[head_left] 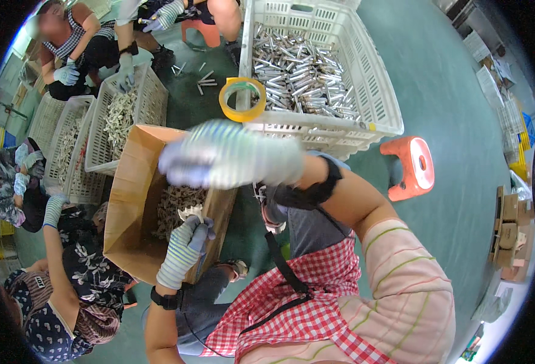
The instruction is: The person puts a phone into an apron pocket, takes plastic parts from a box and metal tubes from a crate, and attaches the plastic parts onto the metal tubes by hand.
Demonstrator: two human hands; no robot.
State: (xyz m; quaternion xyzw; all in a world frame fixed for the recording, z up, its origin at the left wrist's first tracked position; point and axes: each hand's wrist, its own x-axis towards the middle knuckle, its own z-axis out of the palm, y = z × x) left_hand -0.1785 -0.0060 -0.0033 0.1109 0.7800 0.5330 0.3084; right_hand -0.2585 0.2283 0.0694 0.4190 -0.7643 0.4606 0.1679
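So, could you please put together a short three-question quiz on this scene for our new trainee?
1. True or false: the left hand holds a small pale part over the cardboard box.
2. What lies on the rim of the white crate of metal tubes? A) a roll of yellow tape B) a hammer C) a red cup
3. Fill in: the orange thing on the green floor, right of the crate, is a ____.

Key
1. True. The gloved fingers pinch the pale part.
2. A, the roll of yellow tape.
3. Stool. The right hand is blurred, so nothing is asked about it.
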